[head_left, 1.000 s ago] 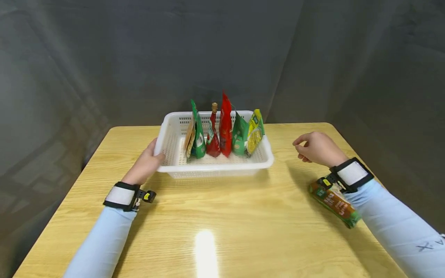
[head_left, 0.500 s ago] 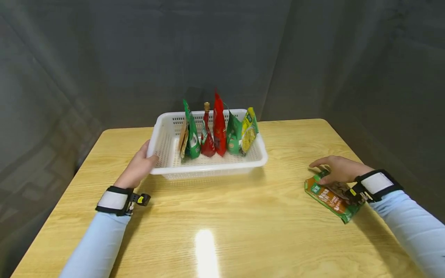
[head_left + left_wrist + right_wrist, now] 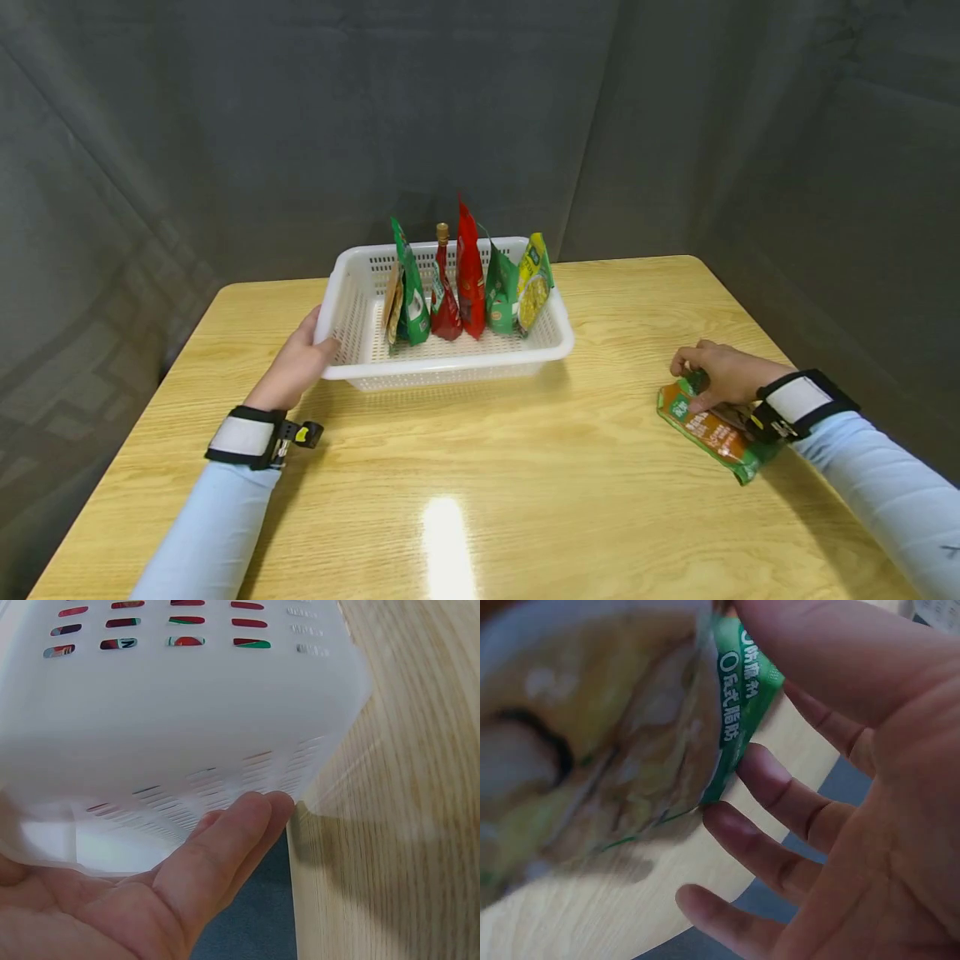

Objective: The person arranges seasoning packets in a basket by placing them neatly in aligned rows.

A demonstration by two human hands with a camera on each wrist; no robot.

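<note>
Wooden table (image 3: 480, 467): right hand (image 3: 722, 373) apparently grips green packet (image 3: 712, 429).

Illegible white characters on the green-edged snack packet (image 3: 739, 697)

Both arms are stretched forward in light blue sleeves, each wrist wrapped in a black-and-white band. The left hand (image 3: 296, 367) is laid flat against the white basket (image 3: 352, 275), fingers (image 3: 225, 847) straight along its wall. The right hand (image 3: 720, 375) is curled on the snack packet (image 3: 712, 433), fingers (image 3: 765, 780) bent round its edge.
</note>
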